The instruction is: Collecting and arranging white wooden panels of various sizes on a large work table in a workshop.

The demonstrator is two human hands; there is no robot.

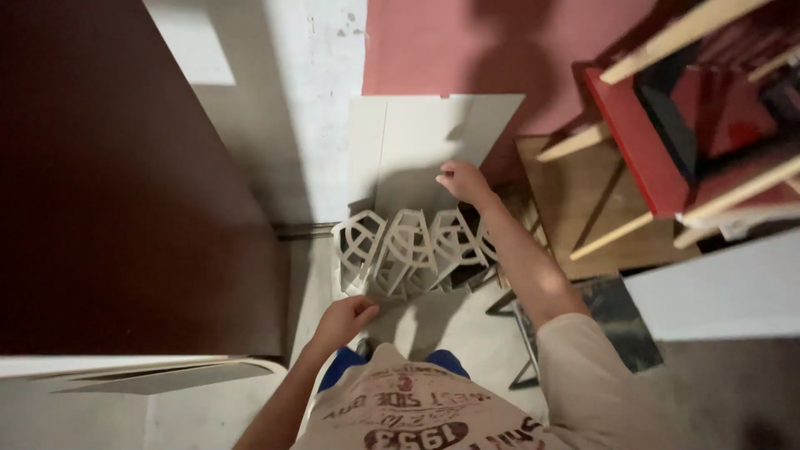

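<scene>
Your right hand [465, 181] is up on the flat pale grey board [433, 142] leaning against the wall, fingers curled loosely over its lower face, touching rather than clamping. Your left hand [346, 321] is low, fingers pinched on the near edge of the stack of pale lattice-cut panels [408, 250] standing on the floor against that board. By my read, the panels are gathered and upright, nothing lifted clear yet, so the handling is still ahead. Room is tight: the dark brown door [125, 183] crowds your left, the red-and-wood frame [658, 142] and brown board [583, 200] crowd your right, with open floor only just before your feet.
</scene>
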